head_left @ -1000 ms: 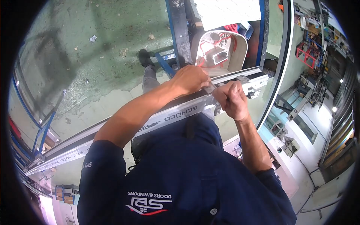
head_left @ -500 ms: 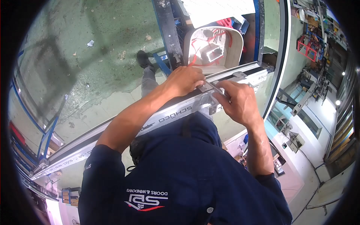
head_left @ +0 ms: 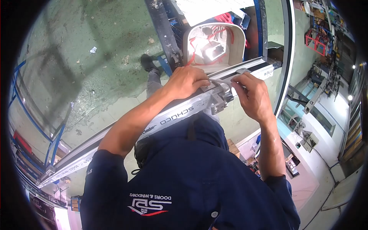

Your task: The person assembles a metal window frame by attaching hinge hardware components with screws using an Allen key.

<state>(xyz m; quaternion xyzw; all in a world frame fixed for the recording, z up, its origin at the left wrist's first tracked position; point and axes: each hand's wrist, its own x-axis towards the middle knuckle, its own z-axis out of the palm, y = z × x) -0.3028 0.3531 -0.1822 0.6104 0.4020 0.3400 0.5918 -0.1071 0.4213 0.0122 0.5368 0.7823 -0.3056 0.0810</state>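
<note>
A long aluminium profile (head_left: 172, 118) with printed film runs diagonally in front of me. A metal hinge-like fitting (head_left: 220, 100) sits on its near side, between my hands. My right hand (head_left: 253, 96) is closed, thumb and fingers pinching a thin metal rod (head_left: 223, 81), possibly a hex key, just above the fitting. My left hand (head_left: 188, 82) rests on the profile to the left, its fingers curled together at the rod's other end. What those fingertips hold is hidden.
Beyond the profile stands a cream plastic bin (head_left: 244, 48) with red strips and small metal parts inside. White paper (head_left: 203, 9) lies behind it. A dark-and-white frame bar (head_left: 288, 57) rises at right. Blue metal supports (head_left: 57, 143) stand at left.
My right hand has moved slightly right and swung the rod nearly level. More of the metal fitting now shows between my hands. My left hand has stayed almost in place.
</note>
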